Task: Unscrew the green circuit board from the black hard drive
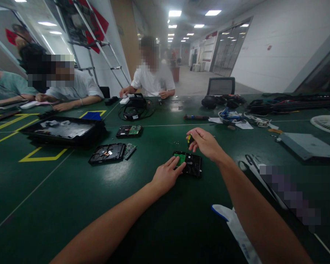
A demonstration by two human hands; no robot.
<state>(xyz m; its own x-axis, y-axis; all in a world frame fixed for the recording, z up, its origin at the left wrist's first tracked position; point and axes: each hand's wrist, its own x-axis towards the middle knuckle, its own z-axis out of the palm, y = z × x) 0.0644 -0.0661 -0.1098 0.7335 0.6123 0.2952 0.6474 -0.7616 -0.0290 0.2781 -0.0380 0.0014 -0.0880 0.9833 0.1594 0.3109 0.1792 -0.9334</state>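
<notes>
A black hard drive (191, 164) with a green circuit board (179, 158) on its left part lies on the green table (71, 205) in front of me. My left hand (166, 176) rests at its left edge, fingers stretched out onto the green board. Just above the drive, my right hand (205, 143) is closed round a small tool with a black and yellow handle (189, 139), a screwdriver by the look of it, pointing down toward the drive.
Two more opened drives (107, 153) (129, 130) and a loose board lie to the left, beside a black tray (63, 130). Cables (134, 110), tools and a grey flat device (309, 145) sit farther back and right. A white glove (236, 227) lies near me. Other people sit across the table.
</notes>
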